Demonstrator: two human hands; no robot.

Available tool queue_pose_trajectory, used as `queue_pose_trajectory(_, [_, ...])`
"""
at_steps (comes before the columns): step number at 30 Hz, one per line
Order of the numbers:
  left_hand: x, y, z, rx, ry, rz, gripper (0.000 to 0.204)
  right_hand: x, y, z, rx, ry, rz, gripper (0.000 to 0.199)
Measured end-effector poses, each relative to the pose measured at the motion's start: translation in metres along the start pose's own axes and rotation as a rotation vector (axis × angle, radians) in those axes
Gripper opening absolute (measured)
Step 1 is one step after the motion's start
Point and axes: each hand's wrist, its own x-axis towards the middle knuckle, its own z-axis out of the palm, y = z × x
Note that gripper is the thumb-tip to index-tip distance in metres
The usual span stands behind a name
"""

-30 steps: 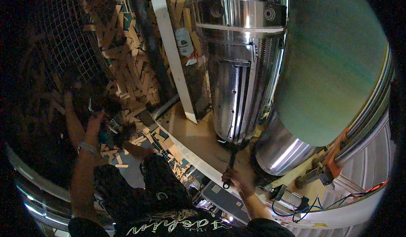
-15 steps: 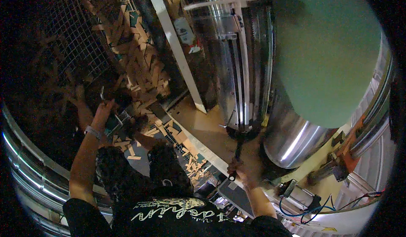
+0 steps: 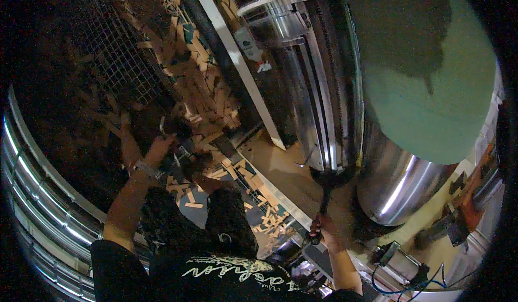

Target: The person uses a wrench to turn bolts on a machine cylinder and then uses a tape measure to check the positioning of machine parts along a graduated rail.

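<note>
My right hand (image 3: 324, 229) is wrapped round the dark handle of a large wrench (image 3: 325, 197). The wrench's curved black head fits against the lower end of a shiny metal cylinder (image 3: 324, 97) with lengthwise slots. Off to the left, in shadow, my left hand (image 3: 164, 144) is closed. A short, curved, pale metal piece (image 3: 162, 123) sticks up by its fingers; what the hand grips is too dark to make out. Close beside it is a small metal part (image 3: 183, 153), also dim.
Thin wood pieces (image 3: 194, 205) lie scattered over the floor beside a dark wire mesh (image 3: 127, 59). A pale beam (image 3: 237, 56) slants past a white bottle (image 3: 248, 43). At right are a green surface (image 3: 431, 97), a steel drum (image 3: 404, 189) and a blue-hosed metal device (image 3: 399, 261).
The whole scene has shifted right and slightly down as the view turned. My right hand stays on the wrench handle, with the wrench head still at the cylinder's end.
</note>
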Motion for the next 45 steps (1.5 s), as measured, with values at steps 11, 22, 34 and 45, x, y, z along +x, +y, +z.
queue_pose_trajectory(11, [0.009, 0.014, 0.045, -0.121, 0.255, -0.341, 0.033, 0.026, 0.034, 0.006, 0.08, 0.003, -0.127, 0.024])
queue_pose_trajectory(22, [-0.002, -0.027, 0.033, 0.105, 0.164, -0.181, 0.033, 0.039, 0.05, -0.017, 0.21, 0.097, -0.177, 0.021])
queue_pose_trajectory(34, [0.011, -0.029, 0.021, 0.15, 0.147, -0.086, 0.047, 0.084, 0.016, 0.048, 0.083, -0.011, -0.199, 0.025])
queue_pose_trajectory(45, [0.023, -0.045, -0.001, 0.729, 0.258, 0.55, 0.047, 0.086, -0.008, 0.068, 0.037, -0.028, -0.148, 0.03])
